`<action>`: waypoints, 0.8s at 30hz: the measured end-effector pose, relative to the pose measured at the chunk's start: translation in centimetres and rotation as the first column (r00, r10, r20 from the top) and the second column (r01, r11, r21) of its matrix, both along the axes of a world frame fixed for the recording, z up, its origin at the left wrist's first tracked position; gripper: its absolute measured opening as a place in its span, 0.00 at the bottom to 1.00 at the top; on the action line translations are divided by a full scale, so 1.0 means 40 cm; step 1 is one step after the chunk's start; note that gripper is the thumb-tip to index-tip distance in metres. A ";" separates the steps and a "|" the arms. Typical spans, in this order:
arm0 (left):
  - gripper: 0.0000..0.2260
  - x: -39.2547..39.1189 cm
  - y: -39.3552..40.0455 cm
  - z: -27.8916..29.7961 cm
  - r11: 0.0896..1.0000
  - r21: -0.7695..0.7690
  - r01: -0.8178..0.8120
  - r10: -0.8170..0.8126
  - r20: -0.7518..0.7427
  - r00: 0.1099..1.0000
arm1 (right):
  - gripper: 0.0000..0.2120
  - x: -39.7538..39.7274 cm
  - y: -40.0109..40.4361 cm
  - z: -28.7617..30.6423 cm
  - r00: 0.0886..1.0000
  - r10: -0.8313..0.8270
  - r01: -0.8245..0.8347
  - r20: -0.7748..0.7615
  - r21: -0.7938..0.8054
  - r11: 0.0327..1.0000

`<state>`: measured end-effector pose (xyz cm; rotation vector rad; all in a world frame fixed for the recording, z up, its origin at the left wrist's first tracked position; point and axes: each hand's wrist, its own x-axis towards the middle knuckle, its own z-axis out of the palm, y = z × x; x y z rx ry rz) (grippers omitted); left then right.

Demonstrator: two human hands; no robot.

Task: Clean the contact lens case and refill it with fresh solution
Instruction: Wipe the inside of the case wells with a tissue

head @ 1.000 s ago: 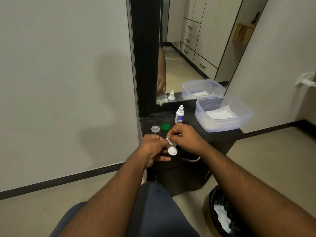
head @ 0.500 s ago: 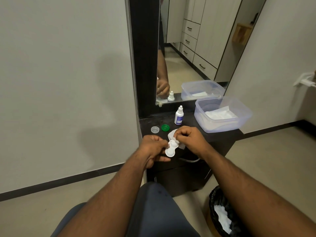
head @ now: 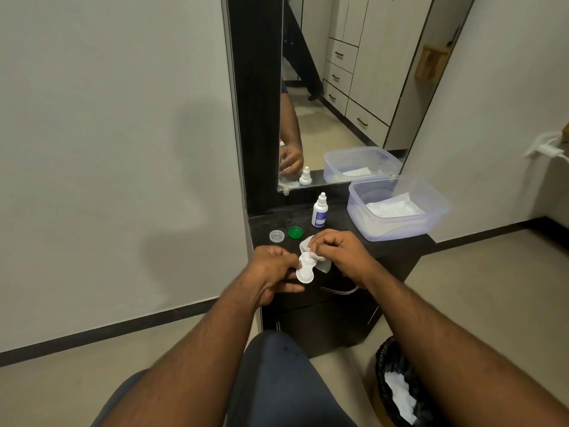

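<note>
Left hand [head: 272, 269] pinches white lens case [head: 305, 269] over near edge of dark table [head: 397, 251], right hand [head: 334, 249] fingers pinch tissue [head: 320, 263] into case's far cup, green cap [head: 295, 232], clear cap [head: 276, 236], bottle [head: 319, 211] farther back

- contact lens case [head: 305, 270]: plain white
- tissue [head: 320, 262]: white
- one cap [head: 295, 232] green, the other cap [head: 276, 236] clear
- solution bottle [head: 319, 211]: white, blue label (print too small to read)
- tub [head: 397, 221]: translucent bluish
- cabinet top [head: 338, 221]: black
- bin liner [head: 391, 362]: black
</note>
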<state>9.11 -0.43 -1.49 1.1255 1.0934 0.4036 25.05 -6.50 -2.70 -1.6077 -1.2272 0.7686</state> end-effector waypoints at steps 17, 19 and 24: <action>0.04 0.009 0.003 -0.004 0.998 -0.016 -0.055 0.055 -0.013 0.998 | 0.05 0.003 -0.002 -0.013 0.998 -0.048 0.047 0.027 0.011 0.999; 0.04 0.012 0.002 -0.005 0.998 -0.016 -0.069 0.069 -0.017 0.998 | 0.05 0.003 -0.004 -0.013 0.999 -0.047 0.047 0.018 0.005 0.999; 0.03 0.016 0.003 -0.001 0.994 -0.041 -0.100 0.100 -0.015 0.995 | 0.05 0.009 -0.007 -0.014 0.999 -0.050 0.050 -0.007 -0.015 0.999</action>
